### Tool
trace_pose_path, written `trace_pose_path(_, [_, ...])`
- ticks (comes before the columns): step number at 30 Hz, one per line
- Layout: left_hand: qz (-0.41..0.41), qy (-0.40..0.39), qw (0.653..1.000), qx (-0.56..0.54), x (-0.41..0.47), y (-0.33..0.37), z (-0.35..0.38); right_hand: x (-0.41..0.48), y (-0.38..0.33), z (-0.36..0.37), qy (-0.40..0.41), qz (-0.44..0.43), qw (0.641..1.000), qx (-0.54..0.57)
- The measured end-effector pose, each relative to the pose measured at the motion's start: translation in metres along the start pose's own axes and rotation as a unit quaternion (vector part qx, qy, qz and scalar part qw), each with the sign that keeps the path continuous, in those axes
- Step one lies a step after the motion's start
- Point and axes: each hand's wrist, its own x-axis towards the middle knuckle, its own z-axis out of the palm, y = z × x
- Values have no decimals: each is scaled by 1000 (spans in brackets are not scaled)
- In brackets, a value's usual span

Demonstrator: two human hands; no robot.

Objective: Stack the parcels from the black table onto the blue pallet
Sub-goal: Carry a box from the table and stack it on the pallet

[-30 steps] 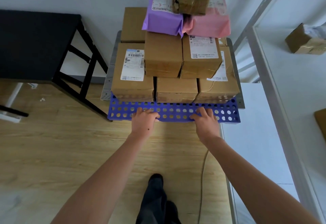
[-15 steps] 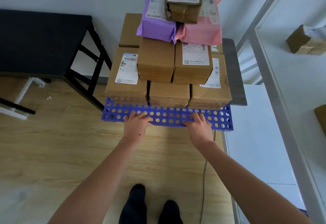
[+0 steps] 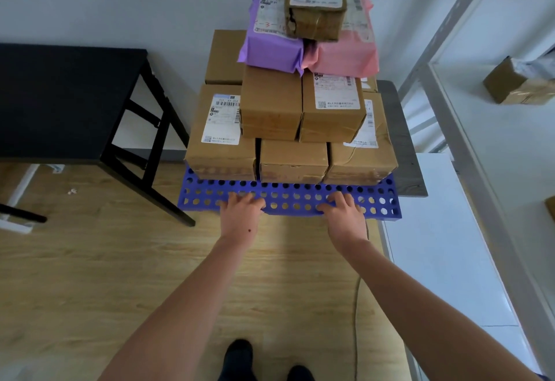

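Item: blue pallet (image 3: 288, 200), w/ parcels (image 3: 300, 116) stacked in four tiers. Black desk (image 3: 60, 95) shows no parcels; loading appears done. Your left hand (image 3: 241, 215) & right hand (image 3: 345, 215), each grip curled over pallet's front edge. Since 1 s ago the pallet has drawn nearer you; the top tiers could topple.

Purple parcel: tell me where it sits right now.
The purple parcel sits high in the stack, upper centre of the head view, left of the pink parcel, atop a brown box.
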Motion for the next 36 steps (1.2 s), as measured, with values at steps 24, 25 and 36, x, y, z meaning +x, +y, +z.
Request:
trace_pose_path(24, [24, -16, 1000, 1, 28, 12, -8, 28, 18, -14, 0, -6, 1000, -8])
trace_pose_path(25, [25, -12, 1000, 3, 29, 11, -7, 29, 18, -15, 0, -6, 1000, -3])
trace_pose_path(36, [36, -8, 999, 25, 33, 9, -11, 29, 10, -17, -16, 20, 1000, 18])
